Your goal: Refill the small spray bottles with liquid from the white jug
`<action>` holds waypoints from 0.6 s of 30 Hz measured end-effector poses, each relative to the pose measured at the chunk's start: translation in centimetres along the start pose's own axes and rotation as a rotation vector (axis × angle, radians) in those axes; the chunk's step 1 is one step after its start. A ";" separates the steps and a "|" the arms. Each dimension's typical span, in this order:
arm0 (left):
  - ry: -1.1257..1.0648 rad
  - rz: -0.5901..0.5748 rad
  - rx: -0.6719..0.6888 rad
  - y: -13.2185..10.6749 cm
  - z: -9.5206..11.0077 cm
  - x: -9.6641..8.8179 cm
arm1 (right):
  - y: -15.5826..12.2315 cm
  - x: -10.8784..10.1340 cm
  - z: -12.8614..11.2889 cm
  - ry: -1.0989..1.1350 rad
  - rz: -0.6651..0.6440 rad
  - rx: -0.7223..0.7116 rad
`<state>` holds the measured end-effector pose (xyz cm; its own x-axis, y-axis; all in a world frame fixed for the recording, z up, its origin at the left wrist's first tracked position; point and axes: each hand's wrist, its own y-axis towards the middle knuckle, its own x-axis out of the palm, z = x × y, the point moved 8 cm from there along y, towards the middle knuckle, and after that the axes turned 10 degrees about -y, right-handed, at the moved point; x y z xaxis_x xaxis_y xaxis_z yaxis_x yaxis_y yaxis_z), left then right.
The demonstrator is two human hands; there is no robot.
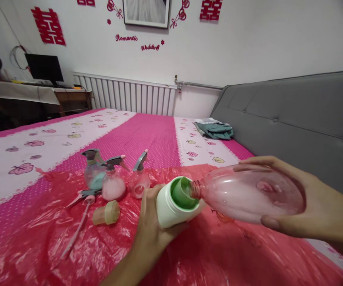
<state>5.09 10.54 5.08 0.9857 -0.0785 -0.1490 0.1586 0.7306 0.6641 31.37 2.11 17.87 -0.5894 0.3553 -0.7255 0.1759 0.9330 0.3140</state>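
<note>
My left hand (pixel 153 226) is wrapped round a white plastic container (pixel 171 212) with a green inside, its mouth tilted up toward me. In my right hand (pixel 305 198) lies a clear pinkish spray bottle without its head (pixel 234 192), held on its side. The bottle's threaded neck points left into the container's mouth; whether liquid flows there I cannot tell. A loose grey-and-pink trigger head (pixel 89 195) with a long tube rests on the red plastic sheet (pixel 40 238). Close by lies a yellowish translucent cup-like piece (pixel 106 213).
Several spray bottles stand behind my left hand, among them a blue-tinted one (pixel 92 172), a pink one (pixel 113 186) and a clear one (pixel 138 182). Folded green cloth (pixel 214 130) lies near the grey headboard (pixel 290 115). A radiator (pixel 130 93) lines the wall.
</note>
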 end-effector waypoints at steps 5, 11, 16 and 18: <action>0.007 -0.013 -0.014 0.1 -0.2 -0.2 | 1.2 -0.8 -0.7 -0.134 -0.011 -0.167; -0.026 -0.018 -0.055 0.0 -0.7 0.0 | 1.8 -1.4 -1.1 -0.180 -0.006 -0.219; -0.043 -0.021 -0.068 0.0 -0.8 0.1 | 1.2 -1.2 -1.9 -0.127 -0.006 -0.087; -0.042 -0.020 -0.079 0.0 -0.8 0.1 | 1.1 -1.0 -1.7 -0.098 -0.013 -0.010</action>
<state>5.10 11.11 4.48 0.9842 -0.1207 -0.1298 0.1749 0.7797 0.6012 30.78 2.65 19.97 -0.5112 0.3476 -0.7860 0.1604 0.9371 0.3101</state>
